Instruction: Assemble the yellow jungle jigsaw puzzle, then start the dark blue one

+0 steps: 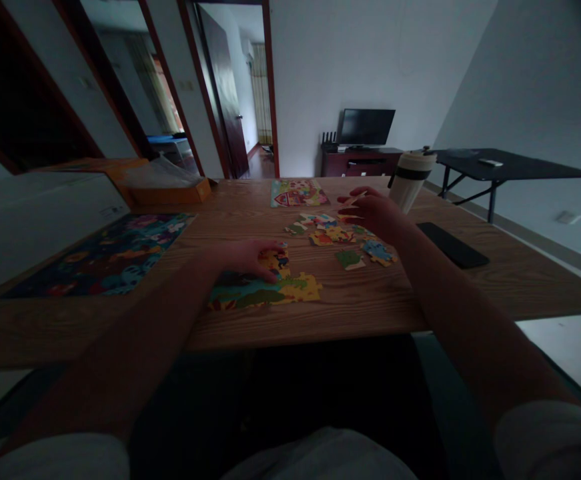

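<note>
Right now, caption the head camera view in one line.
Left hand rests on an assembled jigsaw section on a wooden table; right hand hovers over loose pieces.

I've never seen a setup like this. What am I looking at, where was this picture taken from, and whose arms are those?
There's no machine here, just a person working with bare hands. This single picture comes from a camera worn on their head, looking forward and down, so their own arms reach in from the bottom.

Their left hand rests on a joined section of jigsaw puzzle on a wooden table. Their right hand is just above loose puzzle pieces. It may be holding something thin and pale, but that's hard to tell in this dim light.

A colourful picture card, a tumbler and a black phone also lie on the table.
</note>
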Demonstrator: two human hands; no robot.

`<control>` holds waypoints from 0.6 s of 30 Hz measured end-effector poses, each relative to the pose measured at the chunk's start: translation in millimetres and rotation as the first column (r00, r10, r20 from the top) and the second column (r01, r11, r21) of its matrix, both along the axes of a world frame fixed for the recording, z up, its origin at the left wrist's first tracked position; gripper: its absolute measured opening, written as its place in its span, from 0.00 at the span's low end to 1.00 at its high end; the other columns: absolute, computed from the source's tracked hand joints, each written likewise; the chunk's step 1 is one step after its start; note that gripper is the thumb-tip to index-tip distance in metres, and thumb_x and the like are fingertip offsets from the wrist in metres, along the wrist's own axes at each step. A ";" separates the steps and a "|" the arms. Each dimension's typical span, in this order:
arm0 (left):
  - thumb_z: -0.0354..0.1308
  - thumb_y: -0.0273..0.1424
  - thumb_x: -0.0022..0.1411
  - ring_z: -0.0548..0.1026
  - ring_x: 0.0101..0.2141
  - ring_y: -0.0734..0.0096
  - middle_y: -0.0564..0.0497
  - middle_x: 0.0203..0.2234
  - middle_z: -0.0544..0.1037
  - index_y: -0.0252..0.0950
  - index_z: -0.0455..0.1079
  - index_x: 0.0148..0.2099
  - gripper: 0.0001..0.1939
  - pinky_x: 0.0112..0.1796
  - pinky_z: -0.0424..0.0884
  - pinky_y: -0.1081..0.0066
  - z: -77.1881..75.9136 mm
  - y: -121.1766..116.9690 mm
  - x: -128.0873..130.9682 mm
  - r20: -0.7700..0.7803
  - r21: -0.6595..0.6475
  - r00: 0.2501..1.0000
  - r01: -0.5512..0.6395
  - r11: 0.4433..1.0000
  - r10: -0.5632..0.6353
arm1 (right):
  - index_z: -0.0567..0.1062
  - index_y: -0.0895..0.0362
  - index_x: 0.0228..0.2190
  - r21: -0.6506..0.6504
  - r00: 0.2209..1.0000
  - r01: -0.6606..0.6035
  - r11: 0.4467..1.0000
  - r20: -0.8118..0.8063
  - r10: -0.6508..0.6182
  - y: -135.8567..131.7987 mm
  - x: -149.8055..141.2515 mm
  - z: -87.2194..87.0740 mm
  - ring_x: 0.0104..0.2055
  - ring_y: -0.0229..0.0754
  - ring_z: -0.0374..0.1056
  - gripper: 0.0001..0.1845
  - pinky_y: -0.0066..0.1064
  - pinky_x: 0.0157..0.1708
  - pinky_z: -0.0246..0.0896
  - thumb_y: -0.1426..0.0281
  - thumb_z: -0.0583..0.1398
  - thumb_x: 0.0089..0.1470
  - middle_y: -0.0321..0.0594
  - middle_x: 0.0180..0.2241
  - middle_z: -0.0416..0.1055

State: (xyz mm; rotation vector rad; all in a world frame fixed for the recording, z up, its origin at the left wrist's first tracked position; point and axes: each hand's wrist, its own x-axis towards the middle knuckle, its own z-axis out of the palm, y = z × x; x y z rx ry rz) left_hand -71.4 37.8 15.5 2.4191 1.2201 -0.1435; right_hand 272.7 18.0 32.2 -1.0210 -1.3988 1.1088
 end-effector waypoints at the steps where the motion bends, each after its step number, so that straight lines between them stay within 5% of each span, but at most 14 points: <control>1: 0.70 0.56 0.45 0.67 0.62 0.47 0.47 0.67 0.65 0.52 0.57 0.71 0.53 0.58 0.64 0.56 -0.9 1.2 -1.9 0.007 0.005 1.000 -0.009 1.000 0.009 | 0.65 0.48 0.39 -0.006 1.000 -0.004 1.000 0.009 0.004 1.0 -0.6 -2.4 0.50 0.47 0.74 0.14 0.43 0.47 0.69 0.62 0.61 0.51 0.40 0.51 0.75; 6: 0.69 0.58 0.47 0.65 0.63 0.46 0.46 0.69 0.61 0.49 0.54 0.73 0.56 0.61 0.60 0.56 2.3 -5.8 -2.2 0.008 0.086 1.000 -0.005 0.996 0.004 | 0.66 0.50 0.36 -0.031 0.991 0.008 0.999 0.132 -0.004 6.1 -6.1 -16.4 0.46 0.44 0.75 0.11 0.38 0.42 0.70 0.62 0.62 0.53 0.39 0.51 0.75; 13: 0.65 0.62 0.48 0.65 0.62 0.40 0.44 0.68 0.63 0.46 0.60 0.70 0.52 0.59 0.61 0.53 12.5 -28.6 20.9 -0.057 0.135 0.996 -0.055 0.989 0.063 | 0.72 0.51 0.35 -0.174 0.929 -0.137 0.975 0.318 0.188 -3.7 -21.2 -17.0 0.35 0.43 0.75 0.07 0.33 0.33 0.71 0.63 0.64 0.57 0.40 0.40 0.79; 18: 0.66 0.59 0.49 0.69 0.59 0.44 0.43 0.65 0.67 0.46 0.60 0.70 0.51 0.56 0.65 0.57 11.2 -27.8 22.2 -0.103 0.126 0.990 -0.078 0.989 0.091 | 0.71 0.51 0.37 -0.171 0.935 -0.091 0.981 0.323 0.143 -5.0 -22.6 -14.6 0.34 0.41 0.74 0.06 0.32 0.33 0.71 0.64 0.63 0.59 0.39 0.42 0.78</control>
